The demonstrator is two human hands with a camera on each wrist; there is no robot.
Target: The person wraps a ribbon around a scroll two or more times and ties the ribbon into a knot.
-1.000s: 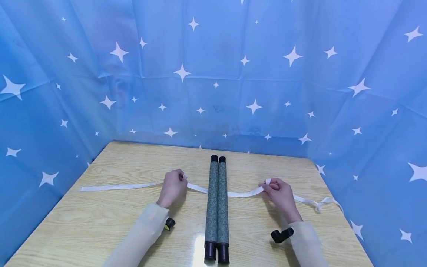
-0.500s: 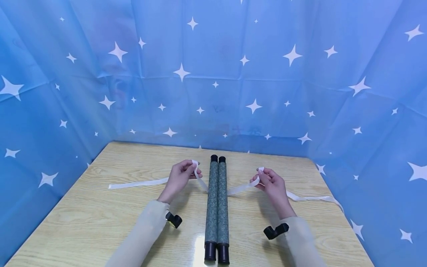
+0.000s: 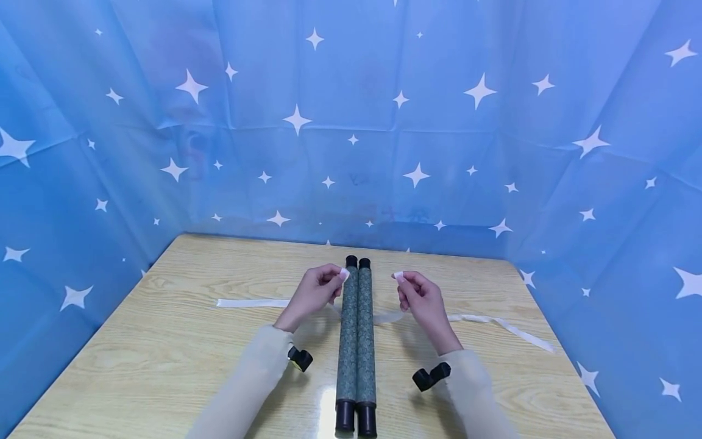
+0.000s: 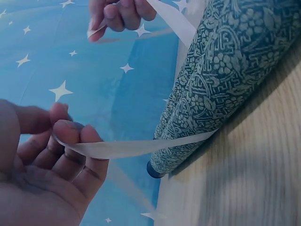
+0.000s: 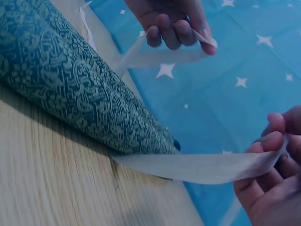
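Two green patterned scroll rolls with dark end knobs lie side by side on the table; the left roll (image 3: 348, 341) touches the right roll (image 3: 366, 341). A white ribbon (image 3: 252, 303) passes beneath both. My left hand (image 3: 315, 291) pinches the ribbon between thumb and fingers, raised just left of the rolls. On the other side, my right hand (image 3: 423, 299) pinches it too, lifted above the table. In the left wrist view the ribbon (image 4: 127, 149) runs from the fingers to under the roll (image 4: 225, 70). The right wrist view shows the ribbon (image 5: 197, 168) likewise.
The wooden table (image 3: 137, 366) ends at a blue curtain (image 3: 351, 122) with white stars at the back and sides. Loose ribbon tails trail on the table to both sides. A black wrist camera (image 3: 300, 358) sits on the left sleeve, another camera (image 3: 431, 375) on the right.
Both hands have risen and come inward toward the rolls, holding the ribbon. Its two tails have been drawn inward across the table. The rolls have stayed in place.
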